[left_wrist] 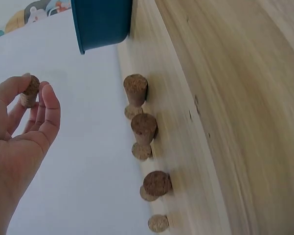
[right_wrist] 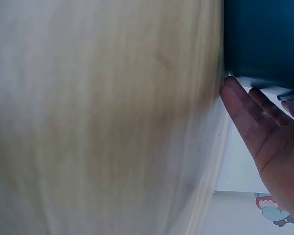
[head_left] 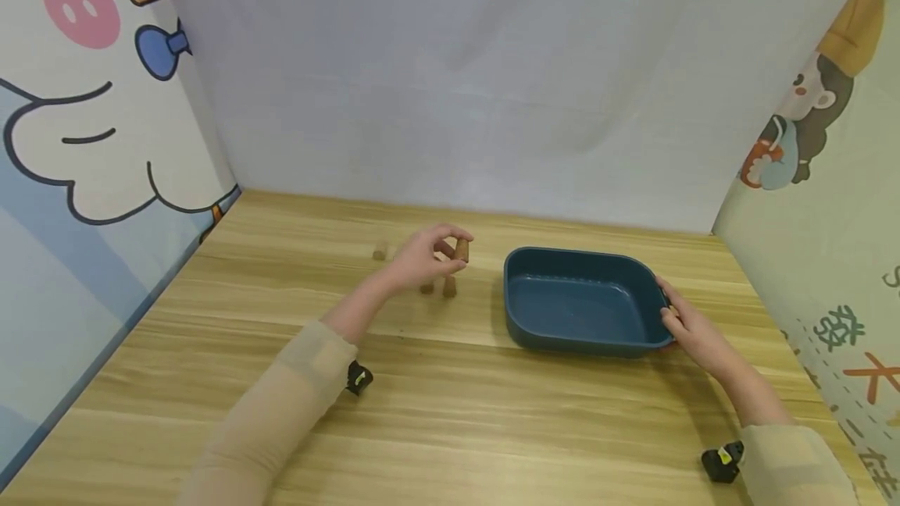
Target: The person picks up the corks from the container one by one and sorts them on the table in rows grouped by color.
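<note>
Above the table, my left hand (head_left: 420, 258) pinches a cork stopper (head_left: 462, 249) between thumb and fingers; the left wrist view shows the same cork (left_wrist: 30, 92) at the fingertips. Below and beside this hand several more corks (head_left: 450, 286) stand on the table, partly hidden by it in the head view. Their tapered shapes show in the left wrist view, one cork (left_wrist: 136, 89) being closest to the basin. My right hand (head_left: 698, 332) holds the right end of a dark blue rectangular basin (head_left: 562, 345), thumb at the rim and fingers (right_wrist: 247, 115) along the outside. No contents show inside the basin.
The wood-grain table (head_left: 450, 428) carries everything. A plain pale cloth (head_left: 450, 84) closes off the back, with printed panels at left (head_left: 105, 155) and right (head_left: 830, 256). Small black devices (head_left: 723, 462) sit at both wrists.
</note>
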A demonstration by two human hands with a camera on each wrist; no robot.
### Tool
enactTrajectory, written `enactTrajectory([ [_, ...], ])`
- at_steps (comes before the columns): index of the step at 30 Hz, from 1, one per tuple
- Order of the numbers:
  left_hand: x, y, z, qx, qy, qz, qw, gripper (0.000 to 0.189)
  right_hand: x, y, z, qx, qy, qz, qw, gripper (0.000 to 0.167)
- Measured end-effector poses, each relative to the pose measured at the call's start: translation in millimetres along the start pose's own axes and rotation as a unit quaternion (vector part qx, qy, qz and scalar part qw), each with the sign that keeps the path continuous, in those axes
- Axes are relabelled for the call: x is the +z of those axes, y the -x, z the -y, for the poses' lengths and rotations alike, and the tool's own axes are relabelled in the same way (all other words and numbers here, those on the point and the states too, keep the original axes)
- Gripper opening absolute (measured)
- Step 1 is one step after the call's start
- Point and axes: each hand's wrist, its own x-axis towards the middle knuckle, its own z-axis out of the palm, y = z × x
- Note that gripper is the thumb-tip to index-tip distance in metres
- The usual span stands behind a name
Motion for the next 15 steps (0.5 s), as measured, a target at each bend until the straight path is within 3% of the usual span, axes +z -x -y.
enactTrajectory([
  [8,-16.6,11.7,6.8,0.005,-0.034,-0.030,0.9990,0.041,0,-0.5,1,0.005,0.003,0.000,1.0000,0.058],
  [15,-31.2,22.2,13.9,-0.022,-0.018,-0.042,0.9987,0.042,-1,0.9,0,0.009,0.005,0.012,0.9999,0.058],
])
